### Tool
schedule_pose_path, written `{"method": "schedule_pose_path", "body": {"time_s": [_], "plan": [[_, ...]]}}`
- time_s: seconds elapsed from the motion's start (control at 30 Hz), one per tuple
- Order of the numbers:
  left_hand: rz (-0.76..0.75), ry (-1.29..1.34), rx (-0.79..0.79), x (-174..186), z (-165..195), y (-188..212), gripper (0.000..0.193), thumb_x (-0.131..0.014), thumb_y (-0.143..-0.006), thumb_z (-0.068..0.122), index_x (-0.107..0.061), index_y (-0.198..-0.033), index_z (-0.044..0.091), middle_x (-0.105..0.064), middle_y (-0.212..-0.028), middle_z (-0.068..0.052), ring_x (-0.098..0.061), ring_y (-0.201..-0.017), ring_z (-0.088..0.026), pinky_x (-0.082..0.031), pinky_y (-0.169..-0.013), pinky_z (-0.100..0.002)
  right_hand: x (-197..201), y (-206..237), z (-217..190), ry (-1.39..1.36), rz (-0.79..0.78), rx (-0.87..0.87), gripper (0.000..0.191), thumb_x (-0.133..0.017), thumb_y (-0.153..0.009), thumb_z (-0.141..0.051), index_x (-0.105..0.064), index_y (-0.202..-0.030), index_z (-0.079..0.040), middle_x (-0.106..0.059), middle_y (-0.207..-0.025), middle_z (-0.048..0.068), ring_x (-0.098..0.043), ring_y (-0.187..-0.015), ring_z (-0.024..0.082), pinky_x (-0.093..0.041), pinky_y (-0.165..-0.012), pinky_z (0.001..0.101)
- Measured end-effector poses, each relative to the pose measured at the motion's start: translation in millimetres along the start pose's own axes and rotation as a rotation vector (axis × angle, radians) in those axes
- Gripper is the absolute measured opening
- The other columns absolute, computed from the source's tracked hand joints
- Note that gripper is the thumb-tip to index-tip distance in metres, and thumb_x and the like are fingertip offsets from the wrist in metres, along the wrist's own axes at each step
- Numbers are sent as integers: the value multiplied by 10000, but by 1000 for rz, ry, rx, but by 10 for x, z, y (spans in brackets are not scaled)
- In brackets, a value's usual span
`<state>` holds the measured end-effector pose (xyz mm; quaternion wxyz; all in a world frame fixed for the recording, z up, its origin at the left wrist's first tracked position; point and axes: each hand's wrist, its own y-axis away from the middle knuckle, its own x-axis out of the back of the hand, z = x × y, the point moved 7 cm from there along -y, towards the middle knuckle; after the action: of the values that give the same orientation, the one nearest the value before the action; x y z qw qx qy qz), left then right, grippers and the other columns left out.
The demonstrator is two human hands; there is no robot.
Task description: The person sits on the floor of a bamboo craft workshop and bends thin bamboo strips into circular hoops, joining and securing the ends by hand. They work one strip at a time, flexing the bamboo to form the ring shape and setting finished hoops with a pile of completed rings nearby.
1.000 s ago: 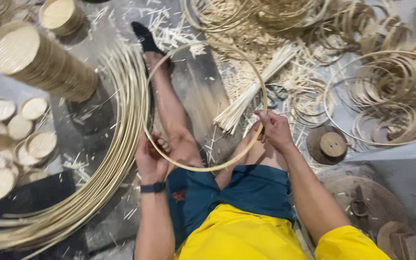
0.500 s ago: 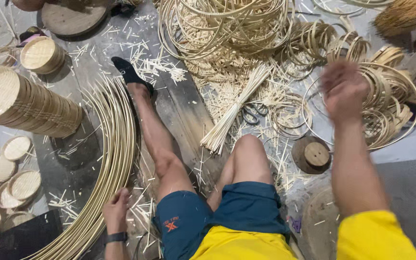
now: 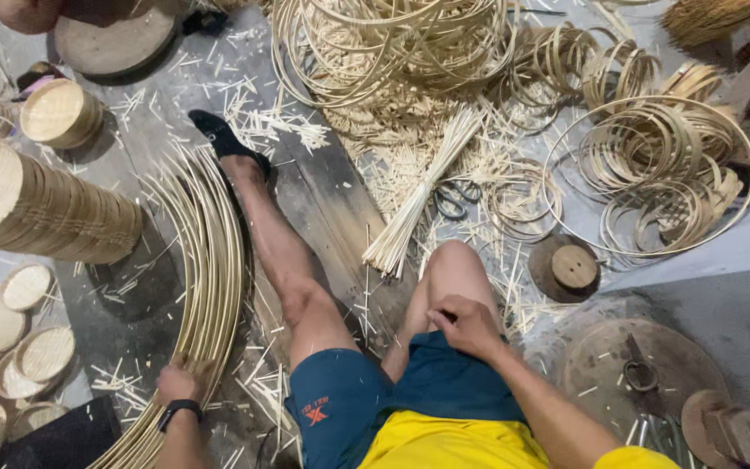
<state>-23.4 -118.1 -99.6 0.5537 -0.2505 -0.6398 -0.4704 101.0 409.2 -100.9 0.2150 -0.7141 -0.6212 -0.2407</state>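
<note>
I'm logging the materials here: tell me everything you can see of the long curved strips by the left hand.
The long curved strips are a bundle of many thin, pale yellow slats, bamboo by the look, lying side by side on the dark floor. They sweep in one arc from beside the outstretched leg down to the bottom edge. The left hand rests on their lower part; loose splinters lie scattered around them.

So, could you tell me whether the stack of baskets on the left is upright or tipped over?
Tipped over. The stack of baskets lies on its side on the floor, round end facing left.
</note>
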Motion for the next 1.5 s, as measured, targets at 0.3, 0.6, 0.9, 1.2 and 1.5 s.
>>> {"method": "schedule_pose_path", "body": {"time_s": [0.3,0.6,0.9,1.2,1.5], "plan": [[495,442,-452,682,-206,-16,151,-649,-1059,201,-757,-1099,104,-717,-951,-158,-696,-829,-316,-552,-758,-379,-121,-293,-104,105,-37,-64,188,-745,-888,-249,-777,-913,-65,-765,-853,105,-714,-682,202,-559,-652,326],[438,629,-981,1062,580,1339,172,-686,-877,3,-736,-1031,62,-737,-898,-87,-718,-764,-227,-578,-646,-322,-223,-757,-157,-711,-156,-376,608,-574,-934,-513,-551,-1352,-72,-733,-1133,108,-739,-895,236,-593,-703,395],[28,283,-1323,220,1116,1961,123,-733,-896,131,-756,-1004,78,-666,-813,-81,-663,-769,-279,-536,-656,-425,1039,-1412,-8,-956,406,-249,539,-710,-1081,-337,-400,-1498,-190,-638,-1090,62,-622,-841,179,-526,-665,314],[1149,345,-364,1039,-68,1040,764,-707,-1027,297,-292,-1586,-17,-446,-1535,-302,-418,-1469,-435,-303,-1259,-541,2073,-1253,401,-876,470,31,232,-442,-1244,-176,-527,-1050,-83,-451,-838,-10,-419,-692,64,-305,-604,209],[43,2284,-394,1390,-159,6,304,-625,-1119,330,-639,-1274,68,-680,-875,-15,-542,-637,-102,-428,-551,-248,2237,-1368,177,-388,482,-42,69,-557,-1153,-33,-575,-1090,-56,-543,-952,11,-513,-813,80,-408,-710,225]]}}
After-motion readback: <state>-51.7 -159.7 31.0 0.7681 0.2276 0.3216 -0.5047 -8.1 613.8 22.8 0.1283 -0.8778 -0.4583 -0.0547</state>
